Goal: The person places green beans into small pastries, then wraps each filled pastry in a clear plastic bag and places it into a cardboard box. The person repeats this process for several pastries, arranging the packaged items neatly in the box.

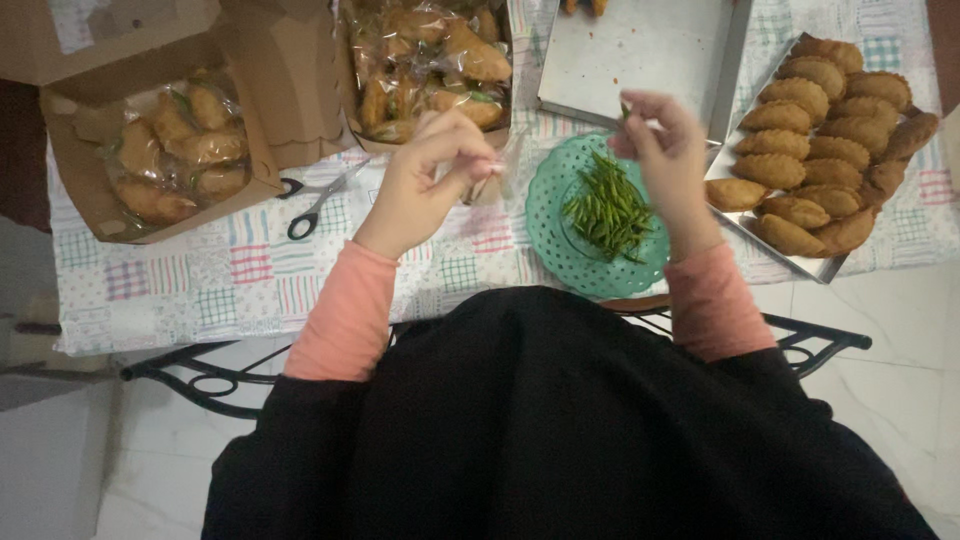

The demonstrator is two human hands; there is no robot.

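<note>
Head view looks straight down on a person seated at a counter (pixel 250 290) covered with a pastel checked cloth. I take the teal plate (pixel 545 215) as the landmark; it sits just in front of the person, near the counter's front edge, and carries a loose heap of green chillies (pixel 607 210) within easy reach of both hands.

Above the plate's far rim, the right hand (pixel 672 150) is raised with its fingers (pixel 640 130) pinched on a single green chilli (pixel 625 110). Only a short tip shows above the fingertips, so the chilli's long axis seems to run roughly upright, tip pointing away from the person; the rest is hidden in the grip.

Left of the plate, the left hand (pixel 430 170) is also lifted, its fingers (pixel 470 160) closed on a small clear plastic bag (pixel 505 165) that hangs between hand and plate. The bag looks held at its mouth, probably to keep it open toward the chilli.

Right of the plate, a metal tray (pixel 722 170) holds fried crescent pastries (pixel 830 130) in overlapping rows. Beyond the plate lies a second, bare steel tray (pixel 640 50). Left of the plate, past the left hand, black-handled scissors (pixel 315 200) lie flat, and farther left and beyond stand two open cardboard boxes, one (pixel 75 175) at the far left and another (pixel 300 70) behind, both filled with pastries already sealed in clear bags (pixel 180 150).
</note>
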